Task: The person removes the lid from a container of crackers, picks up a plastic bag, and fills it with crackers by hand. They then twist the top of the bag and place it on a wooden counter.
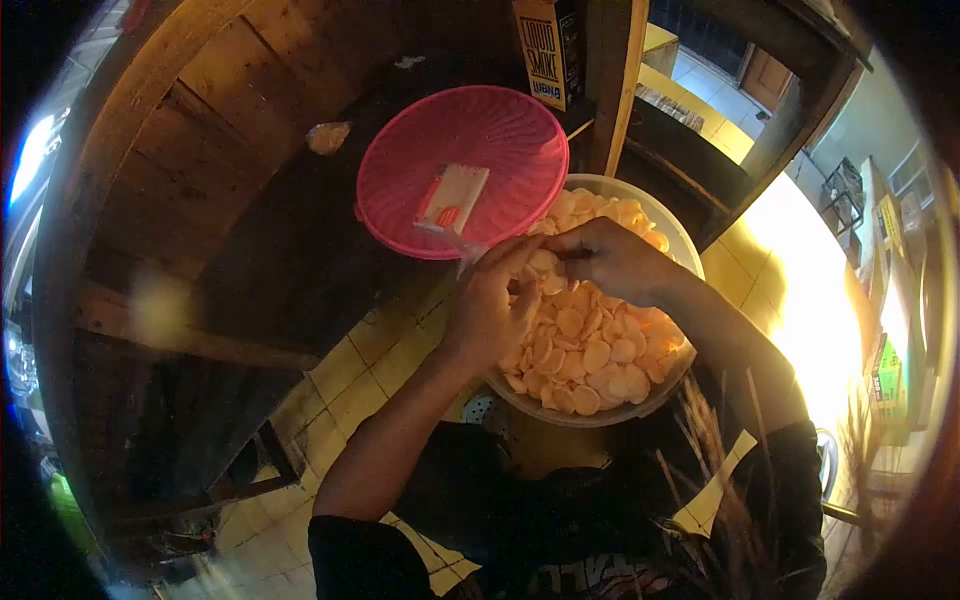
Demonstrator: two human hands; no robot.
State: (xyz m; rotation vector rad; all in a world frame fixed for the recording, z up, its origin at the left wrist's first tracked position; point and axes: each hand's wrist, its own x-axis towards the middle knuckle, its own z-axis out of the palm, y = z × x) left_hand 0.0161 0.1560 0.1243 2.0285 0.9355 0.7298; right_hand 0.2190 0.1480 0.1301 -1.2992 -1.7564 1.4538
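I had both hands close together over the far left part of a round pale tub (683,225), which stood in front of the person's dark clothing. The tub was heaped with thin, round, pale orange chips (590,357), and that heap lay just under and to the right of the fingers.

My left hand (495,305) came in from the near left, its fingers curled in toward the other hand. My right hand (607,262) reached in from the right with its wrist bent, fingers angled down beside the left ones. The fingertips met or nearly met; I could not tell whether either hand was clamped on anything, since the fingers hid the spot. A wisp of clear plastic (472,248) showed just left of the left hand's fingers.

On the far left side, a round pink lid (400,140) overlapped the tub's edge in my view, with a small white packet (458,195) with red marks lying on it. Beyond the lid I saw an upright box (545,55) lettered "LIQUID SMOKE" beside a wooden post (622,90). Yellow tiles (350,375) showed on the floor at left.
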